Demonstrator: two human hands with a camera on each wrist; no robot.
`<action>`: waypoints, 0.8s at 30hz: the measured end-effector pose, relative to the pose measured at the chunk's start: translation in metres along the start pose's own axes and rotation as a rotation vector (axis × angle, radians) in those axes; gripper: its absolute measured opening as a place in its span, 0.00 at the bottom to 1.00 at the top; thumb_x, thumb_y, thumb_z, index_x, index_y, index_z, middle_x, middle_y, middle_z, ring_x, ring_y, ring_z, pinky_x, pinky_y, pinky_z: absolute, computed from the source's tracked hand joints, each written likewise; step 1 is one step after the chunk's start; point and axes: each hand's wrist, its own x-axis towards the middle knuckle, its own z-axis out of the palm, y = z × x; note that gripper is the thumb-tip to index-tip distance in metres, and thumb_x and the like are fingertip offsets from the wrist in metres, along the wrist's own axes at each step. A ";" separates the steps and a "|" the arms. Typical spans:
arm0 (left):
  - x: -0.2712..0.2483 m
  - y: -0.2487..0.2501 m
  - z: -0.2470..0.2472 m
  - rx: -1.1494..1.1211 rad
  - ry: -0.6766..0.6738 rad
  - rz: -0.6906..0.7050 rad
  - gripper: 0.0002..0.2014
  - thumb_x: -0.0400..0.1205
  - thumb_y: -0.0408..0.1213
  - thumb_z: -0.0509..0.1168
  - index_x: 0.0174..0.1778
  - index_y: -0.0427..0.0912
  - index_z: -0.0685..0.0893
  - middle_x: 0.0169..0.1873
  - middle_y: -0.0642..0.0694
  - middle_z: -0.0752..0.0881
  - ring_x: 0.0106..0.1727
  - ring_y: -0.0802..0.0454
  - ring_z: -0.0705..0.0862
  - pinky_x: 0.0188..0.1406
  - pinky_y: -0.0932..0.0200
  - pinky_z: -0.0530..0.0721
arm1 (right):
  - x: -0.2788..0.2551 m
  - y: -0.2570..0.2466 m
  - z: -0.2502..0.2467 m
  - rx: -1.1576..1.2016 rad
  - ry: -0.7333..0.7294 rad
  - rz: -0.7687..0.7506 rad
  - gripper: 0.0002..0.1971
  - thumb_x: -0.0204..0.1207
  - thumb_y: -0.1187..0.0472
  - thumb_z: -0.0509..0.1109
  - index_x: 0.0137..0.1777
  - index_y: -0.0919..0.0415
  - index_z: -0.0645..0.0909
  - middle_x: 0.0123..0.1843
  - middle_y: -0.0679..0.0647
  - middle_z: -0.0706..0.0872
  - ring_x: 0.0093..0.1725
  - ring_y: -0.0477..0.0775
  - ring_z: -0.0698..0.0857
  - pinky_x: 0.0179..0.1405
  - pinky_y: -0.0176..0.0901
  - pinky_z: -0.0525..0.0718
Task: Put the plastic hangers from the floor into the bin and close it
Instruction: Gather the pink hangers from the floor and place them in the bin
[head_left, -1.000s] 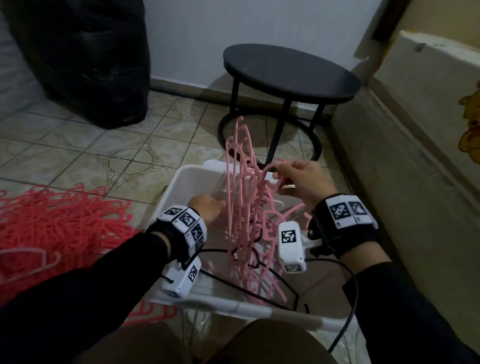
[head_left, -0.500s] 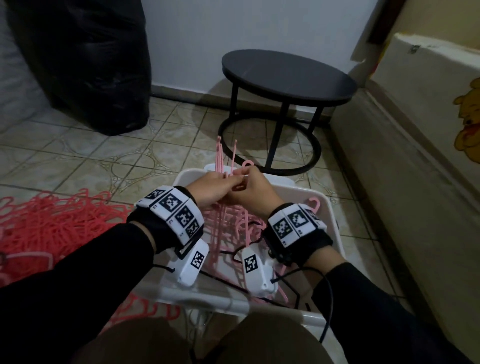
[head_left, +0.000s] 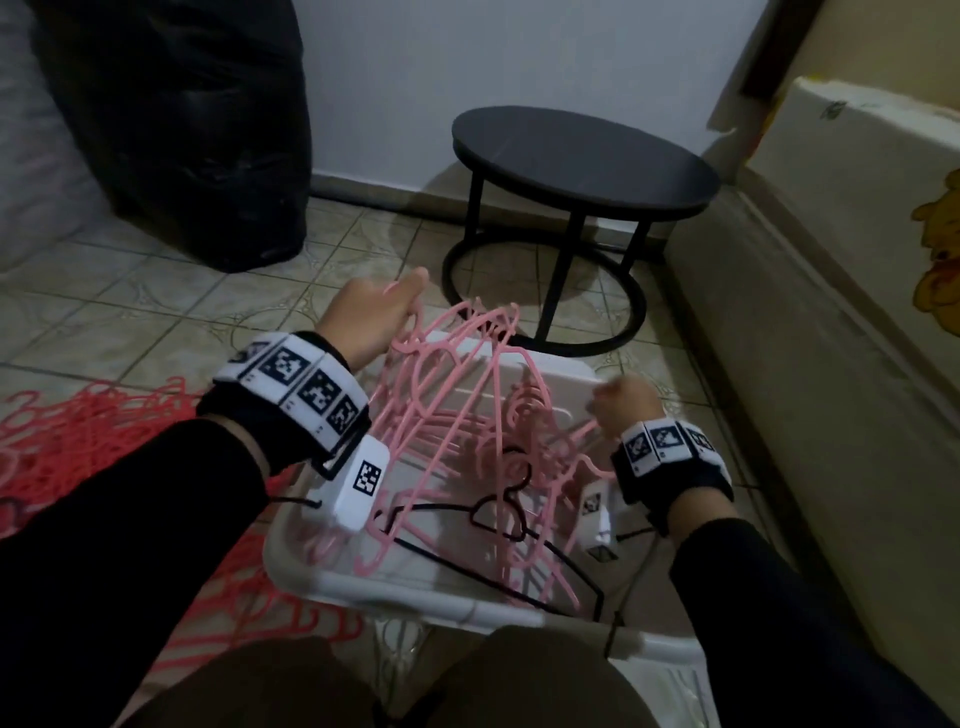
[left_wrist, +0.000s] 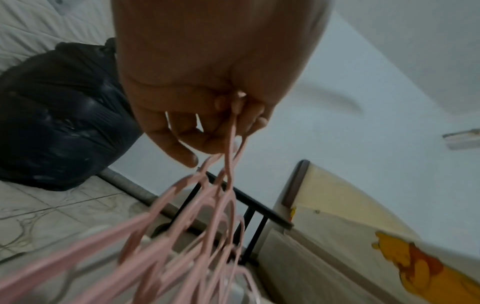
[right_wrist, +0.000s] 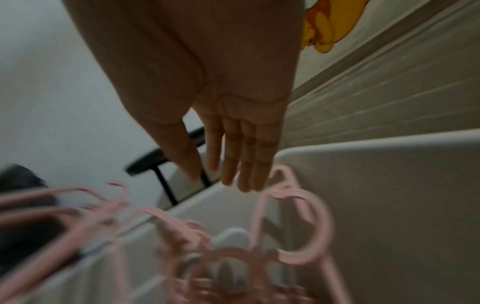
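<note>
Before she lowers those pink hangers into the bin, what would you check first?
1. Left hand grips the pink hangers: ok.
2. Right hand free of them, fingers straight: ok.
3. Bunch over the bin, not the floor: ok.
4. Bunch untangled from the wrist-camera cables: cannot tell.
5. Room in the bin, with a black hanger already inside: ok.
6. Floor cleared: not ok, red hangers remain.

Tangled pink plastic hangers (head_left: 457, 415) over open white bin (head_left: 415, 597); red hangers (head_left: 78, 431) on floor.
</note>
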 end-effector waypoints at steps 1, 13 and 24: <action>-0.001 -0.008 0.004 -0.014 0.046 -0.010 0.24 0.83 0.54 0.61 0.22 0.46 0.78 0.17 0.49 0.80 0.26 0.47 0.79 0.37 0.54 0.76 | 0.003 0.015 0.006 -0.090 -0.080 0.045 0.20 0.72 0.61 0.73 0.64 0.58 0.80 0.64 0.59 0.84 0.60 0.59 0.83 0.58 0.45 0.81; -0.025 -0.057 0.044 -0.146 0.108 -0.133 0.20 0.83 0.46 0.61 0.25 0.44 0.76 0.15 0.51 0.76 0.18 0.56 0.73 0.23 0.64 0.72 | 0.014 0.059 0.069 -0.150 -0.022 0.159 0.18 0.79 0.51 0.65 0.56 0.67 0.83 0.57 0.67 0.85 0.58 0.66 0.85 0.58 0.50 0.83; -0.025 -0.060 0.034 -0.332 0.170 -0.149 0.19 0.84 0.46 0.60 0.27 0.44 0.73 0.21 0.47 0.71 0.20 0.53 0.68 0.24 0.61 0.67 | 0.008 0.077 0.087 0.124 -0.058 0.319 0.27 0.76 0.58 0.71 0.73 0.63 0.71 0.72 0.63 0.76 0.67 0.62 0.79 0.53 0.44 0.78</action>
